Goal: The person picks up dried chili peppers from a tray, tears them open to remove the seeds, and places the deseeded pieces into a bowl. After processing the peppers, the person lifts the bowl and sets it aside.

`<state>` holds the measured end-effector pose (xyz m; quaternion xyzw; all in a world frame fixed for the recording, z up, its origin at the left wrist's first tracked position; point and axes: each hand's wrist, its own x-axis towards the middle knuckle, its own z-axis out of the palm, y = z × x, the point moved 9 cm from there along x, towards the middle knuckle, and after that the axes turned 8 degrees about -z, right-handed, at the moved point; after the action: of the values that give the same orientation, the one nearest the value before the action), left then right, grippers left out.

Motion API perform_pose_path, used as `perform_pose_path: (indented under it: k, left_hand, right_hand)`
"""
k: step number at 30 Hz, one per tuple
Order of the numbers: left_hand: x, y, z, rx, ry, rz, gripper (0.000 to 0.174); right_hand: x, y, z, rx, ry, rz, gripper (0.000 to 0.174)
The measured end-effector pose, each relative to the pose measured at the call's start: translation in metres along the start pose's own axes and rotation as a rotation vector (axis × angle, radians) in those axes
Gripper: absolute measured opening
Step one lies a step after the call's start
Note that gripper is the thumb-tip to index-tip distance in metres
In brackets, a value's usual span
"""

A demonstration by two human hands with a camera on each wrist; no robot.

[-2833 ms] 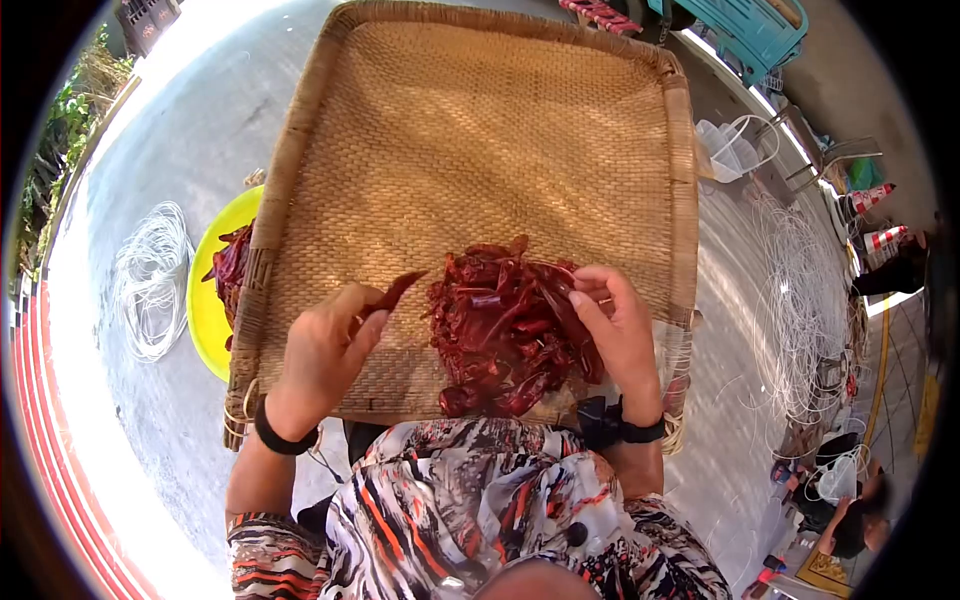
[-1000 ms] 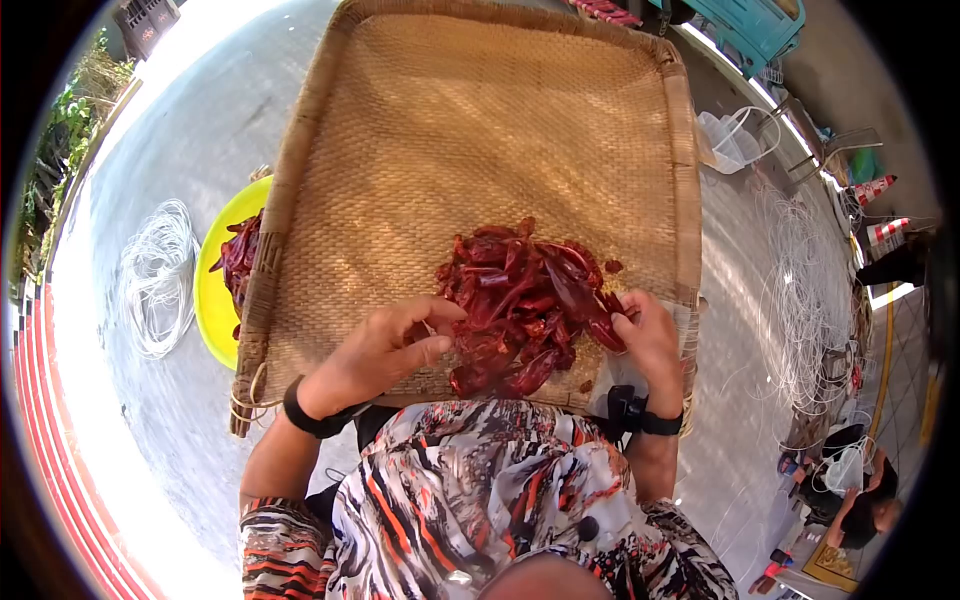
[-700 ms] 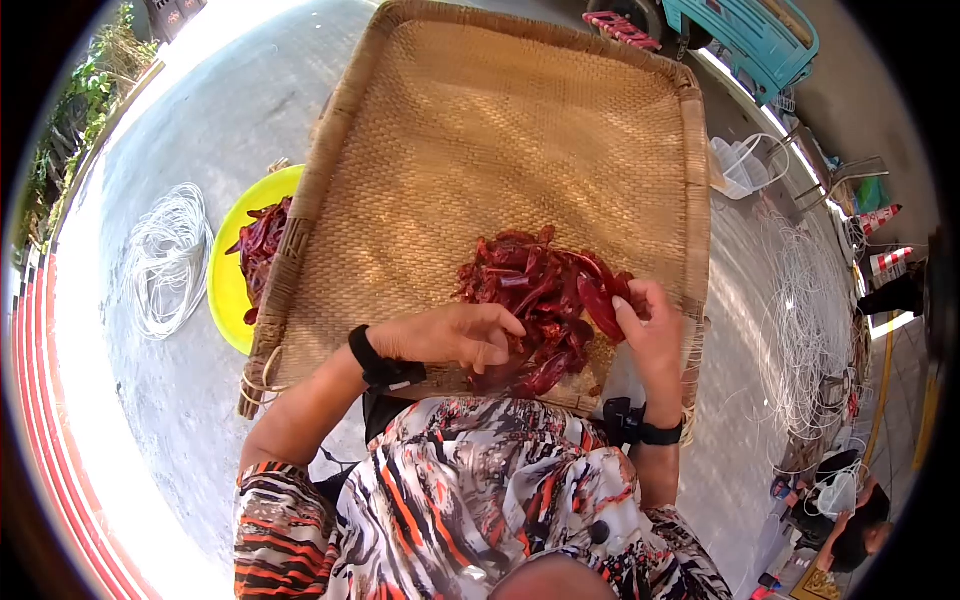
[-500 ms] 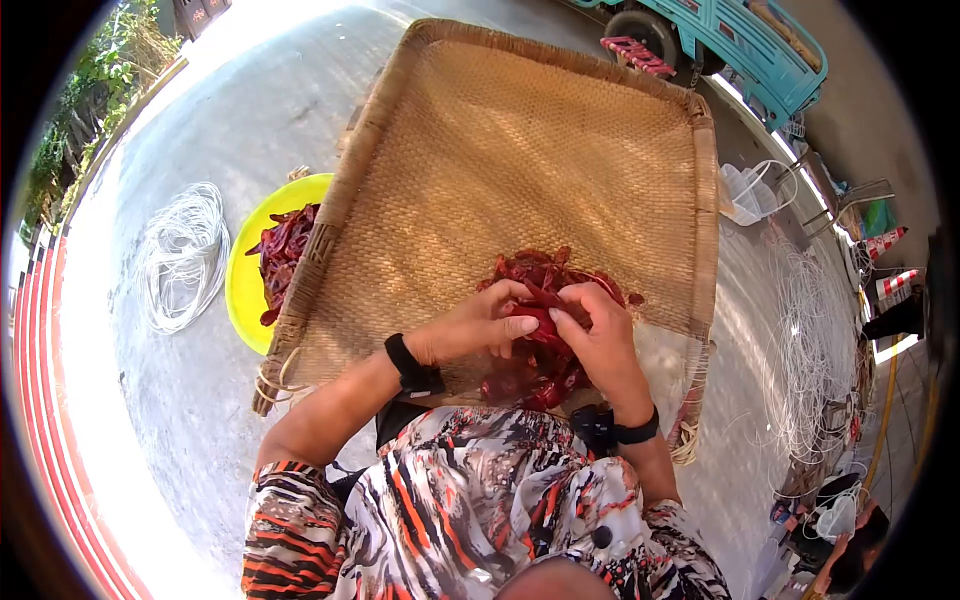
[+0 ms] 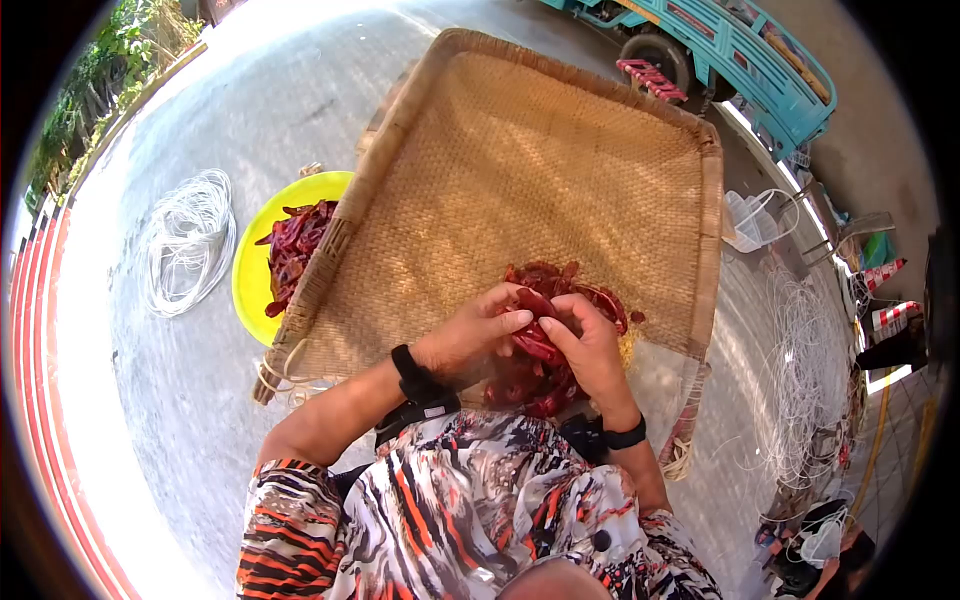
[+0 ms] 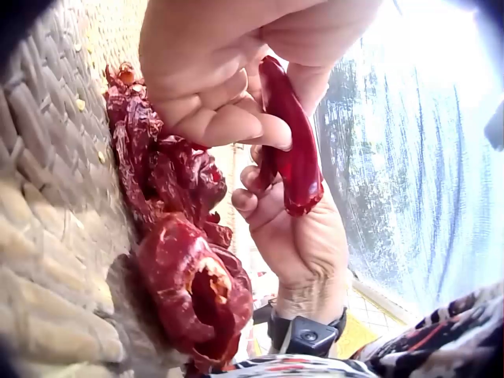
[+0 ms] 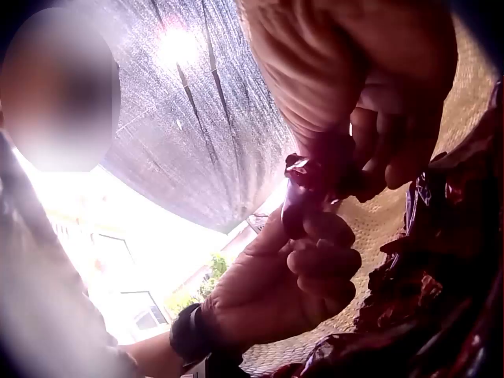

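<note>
Both hands meet over a heap of dried red chili peppers (image 5: 525,390) at the near edge of a woven bamboo tray (image 5: 570,170). My left hand (image 5: 468,338) and right hand (image 5: 592,348) pinch one dark red chili (image 6: 291,142) between them. In the left wrist view its smooth body tilts down to a blunt end, its upper end among the left fingers. Just beneath the hands lies a wrinkled chili (image 6: 193,283) with a torn opening. From the right wrist view, the pinched chili's ragged end (image 7: 299,167) shows, and the rest is partly hidden by fingers.
Left of the tray, a yellow-green round plate (image 5: 250,275) bears more chilies (image 5: 292,250). Coils of white cord (image 5: 190,240) lie on the concrete, with a looser tangle (image 5: 805,370) at right. A teal three-wheeled cart (image 5: 750,65) stands at back right, near a clear plastic container (image 5: 750,220).
The left hand, earlier holding a chili at the left, has moved right to join the right hand on one chili. The right hand has moved inward. The head view has shifted and turned.
</note>
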<state>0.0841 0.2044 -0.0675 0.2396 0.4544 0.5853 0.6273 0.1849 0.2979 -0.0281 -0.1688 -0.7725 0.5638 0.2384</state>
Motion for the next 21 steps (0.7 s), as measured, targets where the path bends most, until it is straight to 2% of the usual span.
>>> perform_pose_path:
  k: [1, 4, 8, 11, 14, 16, 19, 21]
  left_hand:
    - [0.001, 0.002, -0.001, 0.051, 0.008, 0.010, 0.029]
    - [0.000, 0.007, -0.014, 0.180, 0.115, 0.018, 0.027]
    - [-0.031, 0.048, -0.025, 0.151, 0.256, 0.132, 0.022]
    - [-0.060, 0.083, -0.065, 0.107, 0.483, 0.364, 0.020]
    - [-0.100, 0.115, -0.109, -0.152, 0.654, 0.518, 0.014]
    - [-0.123, 0.115, -0.165, -0.309, 0.814, 0.568, 0.020]
    - [-0.150, 0.109, -0.216, -0.371, 0.920, 0.557, 0.027]
    - [-0.156, 0.106, -0.220, -0.397, 0.930, 0.546, 0.021]
  right_hand:
    - [0.001, -0.003, 0.002, -0.028, -0.029, -0.033, 0.023]
    - [0.000, -0.020, -0.003, -0.029, 0.062, -0.025, 0.025]
    - [-0.006, -0.019, -0.030, -0.003, 0.208, -0.056, 0.027]
    - [-0.013, -0.014, -0.053, 0.028, 0.311, -0.056, 0.026]
    - [-0.018, -0.004, -0.072, 0.045, 0.374, -0.026, 0.025]
    - [-0.021, 0.003, -0.083, 0.038, 0.411, -0.042, 0.025]
    - [-0.019, 0.012, -0.085, 0.009, 0.365, -0.087, 0.026]
    - [-0.014, 0.004, -0.077, -0.219, 0.235, -0.029, 0.029]
